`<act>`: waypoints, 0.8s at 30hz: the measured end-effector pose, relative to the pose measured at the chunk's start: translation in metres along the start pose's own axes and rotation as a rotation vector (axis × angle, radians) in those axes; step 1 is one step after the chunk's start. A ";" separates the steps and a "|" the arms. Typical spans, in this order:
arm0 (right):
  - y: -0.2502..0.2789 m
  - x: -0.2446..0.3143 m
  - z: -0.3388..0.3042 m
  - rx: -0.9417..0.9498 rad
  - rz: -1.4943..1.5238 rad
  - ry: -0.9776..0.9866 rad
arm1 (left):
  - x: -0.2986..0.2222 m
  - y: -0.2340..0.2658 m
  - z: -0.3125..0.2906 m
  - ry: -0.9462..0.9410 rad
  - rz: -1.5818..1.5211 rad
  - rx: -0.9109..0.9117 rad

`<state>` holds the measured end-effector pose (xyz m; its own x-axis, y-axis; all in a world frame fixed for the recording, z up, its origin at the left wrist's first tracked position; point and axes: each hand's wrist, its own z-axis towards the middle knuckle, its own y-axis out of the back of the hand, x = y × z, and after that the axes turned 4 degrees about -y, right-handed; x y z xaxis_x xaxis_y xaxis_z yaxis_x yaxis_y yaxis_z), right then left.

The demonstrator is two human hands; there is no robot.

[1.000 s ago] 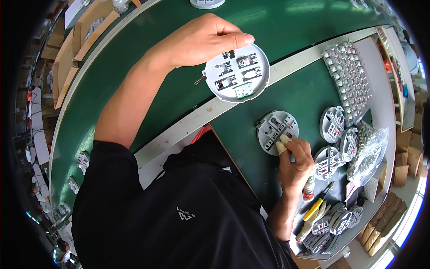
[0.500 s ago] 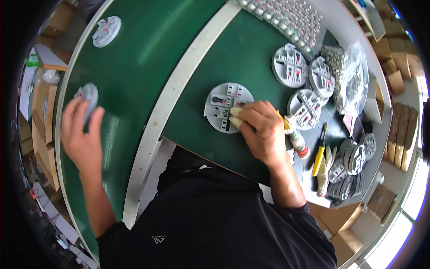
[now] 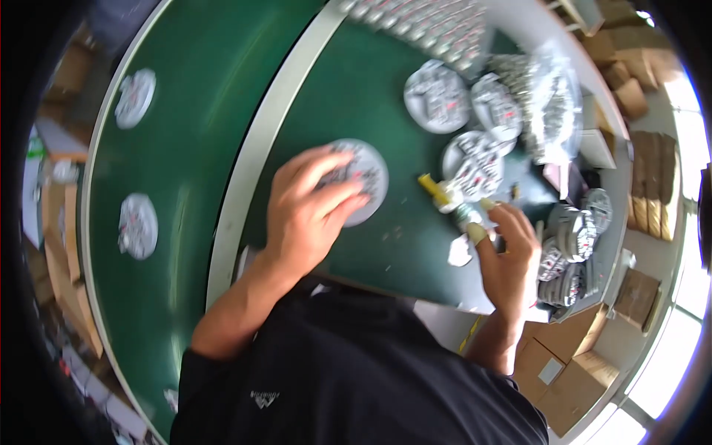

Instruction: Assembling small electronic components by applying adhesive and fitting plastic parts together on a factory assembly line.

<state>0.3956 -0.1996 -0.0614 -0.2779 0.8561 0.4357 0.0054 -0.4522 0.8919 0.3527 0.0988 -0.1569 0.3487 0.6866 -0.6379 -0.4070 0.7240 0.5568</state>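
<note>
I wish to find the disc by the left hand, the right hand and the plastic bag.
Disc (image 3: pixel 377 178), head view: uncovered right side.
Right hand (image 3: pixel 513 261), head view: its back.
Plastic bag (image 3: pixel 553 104), head view: middle.

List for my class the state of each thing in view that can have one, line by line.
Near disc: flat, partly covered
Left hand: fingers spread over that disc
Yellow-tipped item: whether gripped, unclear
Right hand: fingers bent, at that item
Upper-left disc: lying untouched
Lower-left disc: lying untouched
Disc pile: stacked
Clear bag: crumpled

Some discs (image 3: pixel 139 226) left of the rail (image 3: pixel 261 137), bag (image 3: pixel 555 104) right, on the workbench (image 3: pixel 393 245)
</note>
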 end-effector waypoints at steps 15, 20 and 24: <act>-0.109 0.001 0.409 -0.157 0.002 0.100 | -0.016 0.011 0.000 0.066 -0.012 0.084; -0.155 -0.011 0.445 -0.028 0.097 0.028 | -0.008 0.014 -0.003 0.083 -0.072 0.100; -0.110 -0.093 0.473 -0.091 0.108 0.027 | -0.007 0.002 0.004 0.095 -0.116 0.080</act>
<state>0.8755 -0.1108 -0.1427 -0.3063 0.7946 0.5241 -0.0496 -0.5632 0.8248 0.3528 0.0958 -0.1485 0.3061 0.5919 -0.7456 -0.2990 0.8034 0.5150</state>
